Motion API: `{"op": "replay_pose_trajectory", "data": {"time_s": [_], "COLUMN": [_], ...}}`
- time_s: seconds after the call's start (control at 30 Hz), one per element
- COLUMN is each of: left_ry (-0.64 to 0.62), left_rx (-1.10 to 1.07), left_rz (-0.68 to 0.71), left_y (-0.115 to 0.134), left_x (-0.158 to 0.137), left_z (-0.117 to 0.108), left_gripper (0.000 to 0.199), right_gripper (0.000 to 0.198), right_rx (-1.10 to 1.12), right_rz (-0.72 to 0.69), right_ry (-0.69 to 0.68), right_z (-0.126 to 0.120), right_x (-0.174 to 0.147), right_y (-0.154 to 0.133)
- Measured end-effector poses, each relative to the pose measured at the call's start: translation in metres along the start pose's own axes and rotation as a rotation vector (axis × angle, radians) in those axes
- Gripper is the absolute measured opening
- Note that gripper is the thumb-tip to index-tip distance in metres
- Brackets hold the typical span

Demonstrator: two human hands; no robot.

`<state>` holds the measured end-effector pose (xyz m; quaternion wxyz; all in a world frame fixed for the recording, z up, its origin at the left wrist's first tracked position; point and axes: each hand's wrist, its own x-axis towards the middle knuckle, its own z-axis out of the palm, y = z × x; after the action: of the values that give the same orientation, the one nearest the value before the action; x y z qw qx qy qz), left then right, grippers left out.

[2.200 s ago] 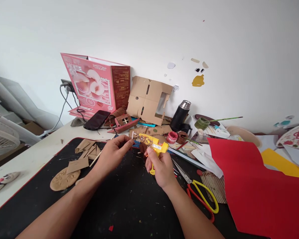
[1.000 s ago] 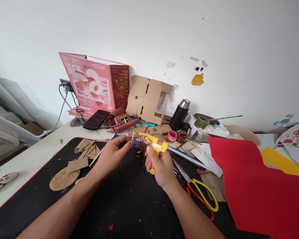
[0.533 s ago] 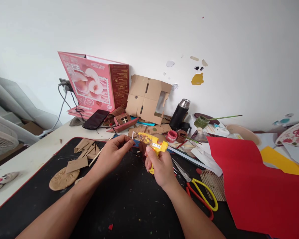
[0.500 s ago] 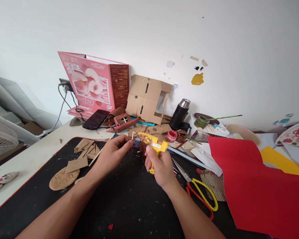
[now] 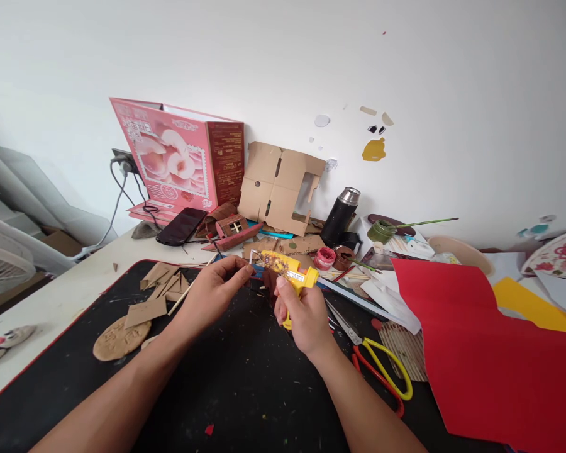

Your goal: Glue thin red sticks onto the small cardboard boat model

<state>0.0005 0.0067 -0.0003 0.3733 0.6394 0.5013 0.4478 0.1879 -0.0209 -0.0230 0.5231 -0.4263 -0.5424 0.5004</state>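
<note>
Gripping: right hand [image 5: 306, 314], fingers wrapped round the handle of a yellow glue gun [image 5: 296, 273], nozzle pointing toward the left hand [image 5: 219, 283]. Left hand: thumb and fingertips drawn together just beside a thin white strip [image 5: 251, 257]; whether they grasp it cannot be told. Glue gun: above the far part of the mat [image 5: 226, 390]. Mat: black, red-edged, left border slanting across the white worktop [image 5: 82, 286]; its middle lies between the forearms, specked with crumbs and one red scrap [image 5: 209, 430]. Bounds of that room: cardboard scraps [image 5: 146, 311] and a tan disc [image 5: 117, 343] at left; scissors [image 5: 346, 324] and a red sheet [image 5: 504, 365] at right. Containers, far side: red jar [image 5: 324, 262], red paint within; brown jar [image 5: 345, 261], just beside it; green jar [image 5: 382, 233], a brush [image 5: 427, 223] at its mouth; pink box [image 5: 174, 163], top open.
</note>
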Motion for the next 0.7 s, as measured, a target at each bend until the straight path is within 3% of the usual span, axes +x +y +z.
{"op": "replay_pose_trajectory", "data": {"time_s": [0.7], "left_ry": [0.005], "left_rx": [-0.009], "left_rz": [-0.011], "left_y": [0.0017], "left_x": [-0.0010], "left_z": [-0.0004], "left_gripper": [0.039], "right_gripper": [0.061], "right_rx": [0.007], "right_rz": [-0.013], "right_ry": [0.000], "right_z": [-0.0003], "right_x": [-0.0003], "right_y": [0.0016]}}
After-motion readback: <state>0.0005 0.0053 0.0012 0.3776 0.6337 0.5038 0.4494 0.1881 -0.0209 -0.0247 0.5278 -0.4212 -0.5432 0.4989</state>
